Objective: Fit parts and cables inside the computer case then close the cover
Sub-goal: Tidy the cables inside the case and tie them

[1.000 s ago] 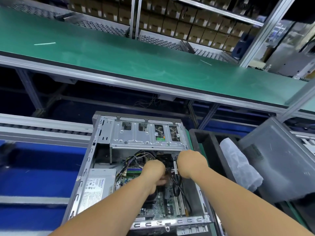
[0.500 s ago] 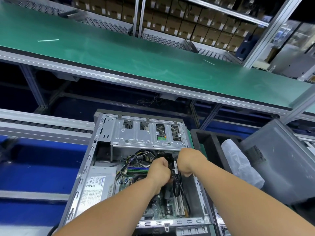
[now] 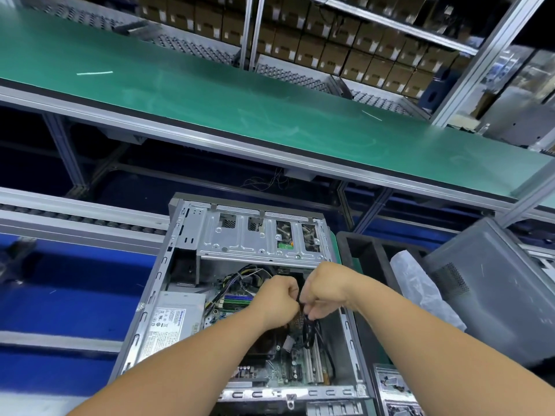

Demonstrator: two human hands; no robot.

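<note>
Both forearms reach in from the near edge over the open computer case (image 3: 144, 310), which lies on its side with the cover off. The left hand (image 3: 277, 298) and right hand (image 3: 322, 291) meet almost knuckle to knuckle above the motherboard (image 3: 270, 373), both curled; the right pinches a black cable bundle (image 3: 309, 331) at its top end, and the left looks to grip the same bundle, though its fingertips are hidden so I can't be sure. The bundle hangs straight down and toward the person from the hands, long axis running near-to-far along the case, ending by the expansion slots just right of the board; the right hand is the nearer one to it. It's thin, black, several strands together, slack and looped at the bottom. Likely step: gathering or tying the cable before tucking it in, so the task is mid-way, cover not yet on. Left of the hands sits the grey power supply (image 3: 171, 322) with its label up; just beyond the hands is the metal drive cage (image 3: 258, 238) with more wires spilling below it. Right of the hands, a black bin (image 3: 369, 250) with a white plastic bag (image 3: 420, 292) and a grey side panel (image 3: 495, 289) leaning, probably the cover. Farther out, the green conveyor belt (image 3: 240, 109), then shelves of brown boxes (image 3: 345, 40).
</note>
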